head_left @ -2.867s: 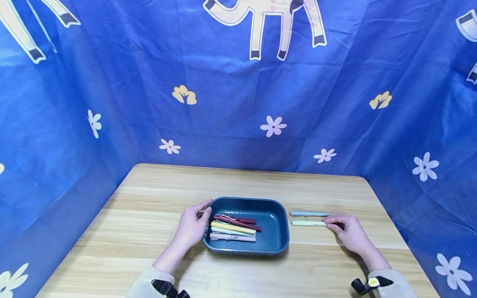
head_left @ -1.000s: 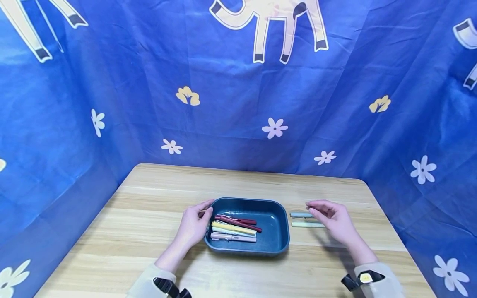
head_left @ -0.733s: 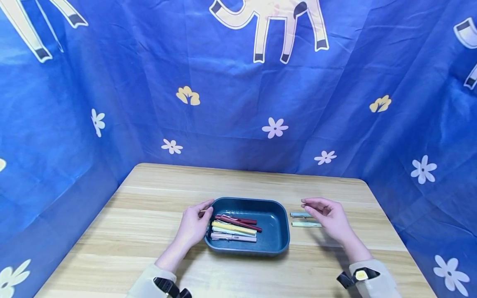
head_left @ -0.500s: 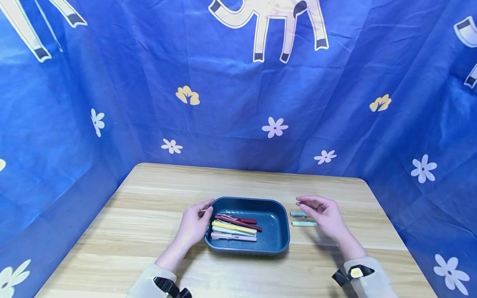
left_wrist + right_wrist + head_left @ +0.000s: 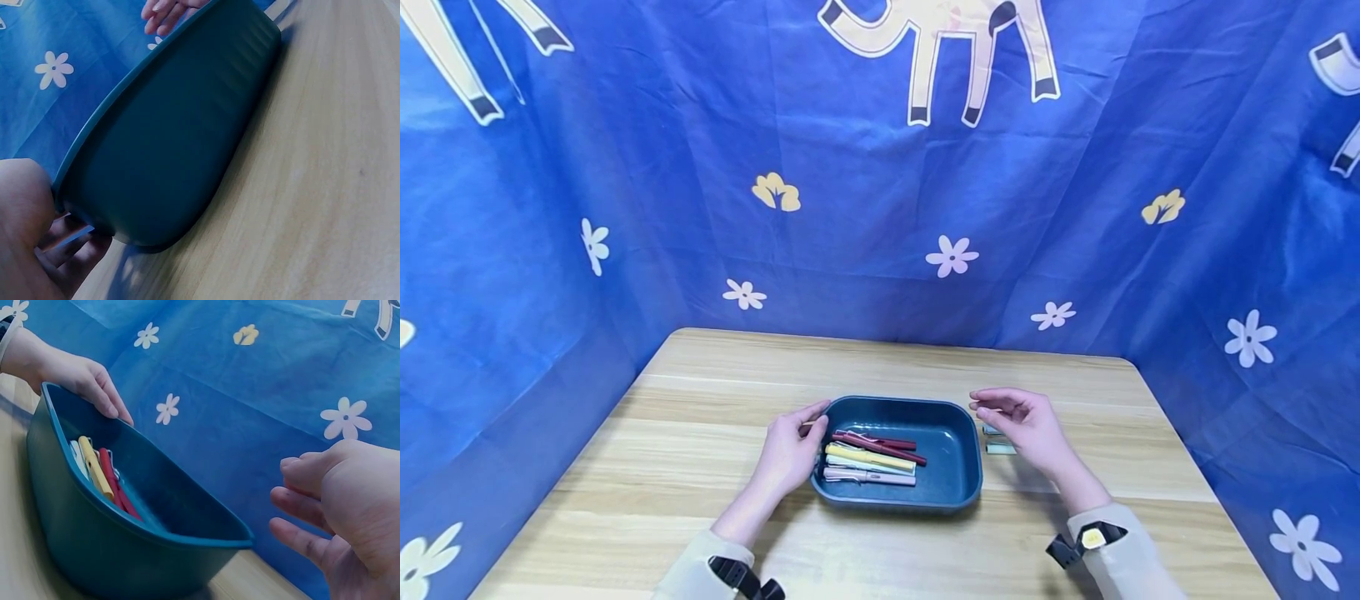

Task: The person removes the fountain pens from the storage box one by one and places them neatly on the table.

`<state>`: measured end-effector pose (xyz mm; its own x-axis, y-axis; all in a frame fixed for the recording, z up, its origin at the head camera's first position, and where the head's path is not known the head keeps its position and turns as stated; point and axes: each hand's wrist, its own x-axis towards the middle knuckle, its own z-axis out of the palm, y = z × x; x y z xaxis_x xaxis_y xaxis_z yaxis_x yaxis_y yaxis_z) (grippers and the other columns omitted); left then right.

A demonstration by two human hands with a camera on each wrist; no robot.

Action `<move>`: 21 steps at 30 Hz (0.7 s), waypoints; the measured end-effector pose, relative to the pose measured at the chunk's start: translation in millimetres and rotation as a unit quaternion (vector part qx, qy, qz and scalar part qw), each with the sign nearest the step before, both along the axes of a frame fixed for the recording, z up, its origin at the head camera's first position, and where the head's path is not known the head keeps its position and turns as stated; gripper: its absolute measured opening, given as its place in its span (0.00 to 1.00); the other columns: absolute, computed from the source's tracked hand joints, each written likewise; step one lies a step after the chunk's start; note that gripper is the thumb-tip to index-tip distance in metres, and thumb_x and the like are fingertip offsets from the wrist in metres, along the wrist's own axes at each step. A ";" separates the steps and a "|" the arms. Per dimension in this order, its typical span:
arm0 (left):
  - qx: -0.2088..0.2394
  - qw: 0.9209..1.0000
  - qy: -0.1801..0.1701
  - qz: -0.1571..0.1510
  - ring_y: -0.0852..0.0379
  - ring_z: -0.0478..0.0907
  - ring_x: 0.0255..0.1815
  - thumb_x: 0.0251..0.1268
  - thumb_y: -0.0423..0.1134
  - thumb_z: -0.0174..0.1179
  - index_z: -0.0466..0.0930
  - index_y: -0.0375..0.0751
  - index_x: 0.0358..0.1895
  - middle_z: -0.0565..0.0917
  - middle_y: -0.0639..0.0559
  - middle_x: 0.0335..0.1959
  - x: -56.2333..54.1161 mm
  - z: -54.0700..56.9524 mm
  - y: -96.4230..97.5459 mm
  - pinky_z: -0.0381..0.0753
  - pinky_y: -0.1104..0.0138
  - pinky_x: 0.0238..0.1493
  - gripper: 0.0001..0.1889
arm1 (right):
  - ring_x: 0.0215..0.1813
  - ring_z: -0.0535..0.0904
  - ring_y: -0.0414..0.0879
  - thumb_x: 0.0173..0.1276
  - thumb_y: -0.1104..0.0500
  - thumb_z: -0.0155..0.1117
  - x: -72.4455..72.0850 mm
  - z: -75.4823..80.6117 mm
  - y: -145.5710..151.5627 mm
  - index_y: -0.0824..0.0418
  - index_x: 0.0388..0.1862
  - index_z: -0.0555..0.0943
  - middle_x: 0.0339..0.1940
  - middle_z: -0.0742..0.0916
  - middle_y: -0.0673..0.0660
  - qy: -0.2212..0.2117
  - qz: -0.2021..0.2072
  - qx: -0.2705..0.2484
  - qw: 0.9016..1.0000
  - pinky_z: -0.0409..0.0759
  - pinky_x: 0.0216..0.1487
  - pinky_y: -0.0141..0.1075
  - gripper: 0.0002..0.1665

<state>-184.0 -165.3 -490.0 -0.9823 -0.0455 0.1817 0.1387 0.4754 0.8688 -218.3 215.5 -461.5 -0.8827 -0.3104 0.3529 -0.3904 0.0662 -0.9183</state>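
Observation:
A dark blue rectangular bin (image 5: 951,492) stands on the table. My left hand (image 5: 792,450) grips its left rim, thumb at the edge and fingers against the outer wall in the left wrist view. Inside lie several clip pens: a yellow pen (image 5: 872,457), dark red pens (image 5: 895,451), a pale pen and a lavender pen (image 5: 880,478). My right hand (image 5: 1026,425) hovers just off the bin's right rim, fingers loosely bent, with nothing in them. Beneath it lie a light blue pen (image 5: 991,430) and a pale green pen (image 5: 999,448), both mostly hidden by the hand.
The wooden table (image 5: 700,417) spreads around the bin on all sides. A blue curtain (image 5: 850,275) with printed flowers and animals closes off the back and both sides. Black straps with small devices sit on both sleeves.
My right hand has left the pale green pen on the table beside the light blue one, risen, and moved left toward the bin. My left hand and the bin stay put.

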 end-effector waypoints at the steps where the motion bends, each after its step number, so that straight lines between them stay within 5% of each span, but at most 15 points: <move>1: -0.001 1.000 0.000 0.000 0.42 0.86 0.58 0.81 0.33 0.58 0.81 0.33 0.68 0.84 0.35 0.62 0.0 0.1 0.0 0.87 0.55 0.57 0.19 | 0.53 0.90 0.53 0.72 0.73 0.68 -0.1 0.5 -2.3 0.75 0.58 0.84 0.53 0.87 0.76 -0.003 0.002 0.000 1.000 0.88 0.53 0.36 0.16; 9: -0.011 1.000 0.007 -0.002 0.43 0.86 0.58 0.80 0.32 0.58 0.81 0.32 0.68 0.84 0.34 0.62 -0.1 0.6 -0.4 0.83 0.51 0.62 0.18 | 0.57 0.83 0.74 0.72 0.72 0.69 -1.9 4.2 -21.6 0.73 0.58 0.85 0.56 0.86 0.77 -0.036 0.020 -0.006 0.999 0.87 0.56 0.39 0.16; 21: -0.005 1.000 0.005 -0.001 0.44 0.87 0.57 0.80 0.32 0.58 0.81 0.32 0.68 0.85 0.34 0.61 -0.5 -0.5 0.0 0.87 0.56 0.56 0.18 | 0.55 0.89 0.56 0.71 0.73 0.70 -8.8 2.0 -48.4 0.75 0.56 0.85 0.53 0.88 0.74 -0.035 0.049 -0.021 0.998 0.87 0.56 0.37 0.16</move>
